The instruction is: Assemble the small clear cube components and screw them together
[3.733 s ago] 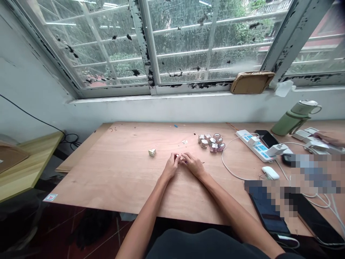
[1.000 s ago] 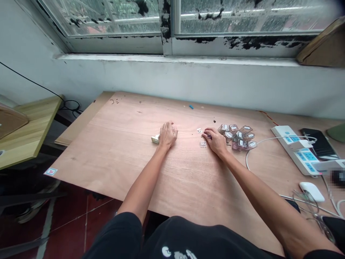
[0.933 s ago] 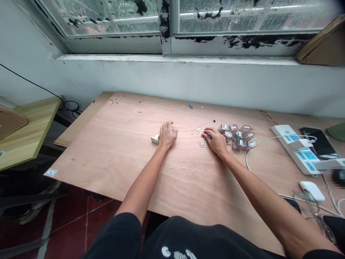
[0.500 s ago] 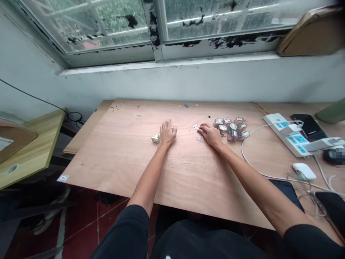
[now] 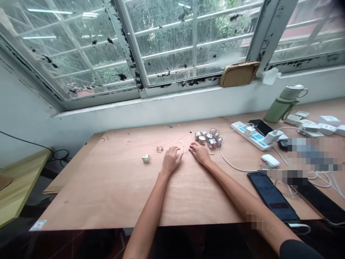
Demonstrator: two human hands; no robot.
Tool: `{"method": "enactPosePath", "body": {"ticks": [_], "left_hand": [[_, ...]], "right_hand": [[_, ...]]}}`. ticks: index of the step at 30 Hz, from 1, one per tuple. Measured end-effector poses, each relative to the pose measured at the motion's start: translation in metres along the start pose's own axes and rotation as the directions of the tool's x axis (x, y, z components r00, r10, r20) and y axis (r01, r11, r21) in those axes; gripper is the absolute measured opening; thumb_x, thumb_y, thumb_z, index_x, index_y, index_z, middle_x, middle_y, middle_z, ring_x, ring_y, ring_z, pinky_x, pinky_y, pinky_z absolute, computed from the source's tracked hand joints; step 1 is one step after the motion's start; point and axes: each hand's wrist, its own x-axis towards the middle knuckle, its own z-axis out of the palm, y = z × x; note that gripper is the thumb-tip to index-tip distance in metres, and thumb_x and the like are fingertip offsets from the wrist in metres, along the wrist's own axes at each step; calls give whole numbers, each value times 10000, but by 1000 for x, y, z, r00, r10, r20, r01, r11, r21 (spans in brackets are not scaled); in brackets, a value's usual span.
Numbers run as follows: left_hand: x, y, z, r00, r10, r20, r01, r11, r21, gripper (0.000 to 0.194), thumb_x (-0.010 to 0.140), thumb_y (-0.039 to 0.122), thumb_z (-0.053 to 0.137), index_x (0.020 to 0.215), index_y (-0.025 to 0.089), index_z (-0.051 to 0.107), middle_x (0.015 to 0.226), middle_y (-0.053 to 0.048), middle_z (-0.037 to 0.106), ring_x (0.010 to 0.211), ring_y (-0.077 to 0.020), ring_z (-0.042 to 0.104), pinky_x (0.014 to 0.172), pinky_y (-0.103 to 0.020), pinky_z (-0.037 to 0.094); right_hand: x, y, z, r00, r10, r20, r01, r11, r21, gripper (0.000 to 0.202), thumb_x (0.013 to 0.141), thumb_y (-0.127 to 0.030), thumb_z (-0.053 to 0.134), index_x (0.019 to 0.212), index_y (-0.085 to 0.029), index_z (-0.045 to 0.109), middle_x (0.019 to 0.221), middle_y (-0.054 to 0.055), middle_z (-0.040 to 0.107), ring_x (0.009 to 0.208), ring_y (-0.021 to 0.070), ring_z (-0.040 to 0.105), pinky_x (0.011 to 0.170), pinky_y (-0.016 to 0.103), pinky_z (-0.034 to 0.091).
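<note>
My left hand (image 5: pixel 171 159) rests on the table with its fingers apart, thumb pointing right, holding nothing I can see. Just right of its thumb lies a small clear plastic piece (image 5: pixel 185 151). On the far side of that piece is my right hand (image 5: pixel 199 152), fingers bent and drawn together; whatever is between them is too small to make out. Left of my left hand are a small see-through open frame (image 5: pixel 159 149) and a little cream-coloured block (image 5: pixel 146 158). Small white bits (image 5: pixel 181 142) lie beyond both hands. Several clear, faceted little containers with pale labels (image 5: pixel 212 136) cluster beyond my right hand.
A white power strip (image 5: pixel 250 135) with plugs and cables stands to the right, near a white earbud case (image 5: pixel 270 160), a dark phone (image 5: pixel 273 196) and a green bottle (image 5: pixel 280 104). A tiny blue piece (image 5: pixel 170 126) lies toward the wall.
The view has shifted up and right. My left hand has moved away from the cream block and closer to my right hand, and the small open frame now shows between them.
</note>
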Motion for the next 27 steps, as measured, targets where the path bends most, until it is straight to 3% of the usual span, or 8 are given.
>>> {"method": "enactPosePath", "body": {"ticks": [4,7,10,16,20,24,27], "left_hand": [[16,10,7,995,10,104,-12,1000,17,363,929,430,664,1213,209,616,1218,-107,618,1193,-282,567,1024,-425,473],[26,6,9,988,39,152,-37,999,-11,232,955,353,629,1147,224,646,1158,-92,624,1142,-259,586,985,-396,490],[31,0,12,993,11,122,-8,1000,-21,158,943,342,649,1041,218,656,1130,-85,636,1108,-253,593,967,-396,483],[31,-4,13,990,-113,79,117,992,-49,302,836,416,783,931,205,589,999,-49,661,1020,-259,602,899,-397,464],[29,-1,11,984,-137,111,146,986,-82,305,833,417,786,918,209,580,986,-36,673,1000,-250,611,879,-383,458],[26,2,11,987,-123,103,130,990,-59,327,871,458,735,1033,208,600,1098,-67,686,1092,-276,593,951,-423,448],[24,3,12,992,-75,100,85,991,-105,250,941,344,634,1148,208,601,1189,-89,670,1142,-266,586,990,-424,454]], "right_hand": [[-15,-2,-4,1000,18,-1,-18,999,39,253,1021,-340,520,1100,-238,738,1288,46,671,920,192,689,727,292,480],[-17,-2,-5,1000,16,-4,-15,995,95,236,1010,-349,540,1086,-256,743,1260,32,683,906,186,688,731,289,477],[-16,-2,-6,1000,19,-15,-17,990,143,216,995,-358,564,1053,-263,750,1237,25,693,891,183,687,743,295,474],[-14,-2,-7,999,30,-21,-26,981,193,171,977,-337,587,958,-248,731,1147,19,716,893,193,678,778,307,471],[-14,-1,-6,997,70,-42,-62,984,168,179,953,-350,621,1055,-239,716,1196,53,678,906,200,674,751,299,471],[-14,0,-5,998,56,-31,-51,987,149,188,964,-360,602,1043,-242,724,1182,49,672,882,193,673,708,293,458],[-14,0,-6,999,42,-33,-35,982,184,169,963,-349,596,1012,-242,717,1144,47,691,889,202,681,706,298,458]]}}
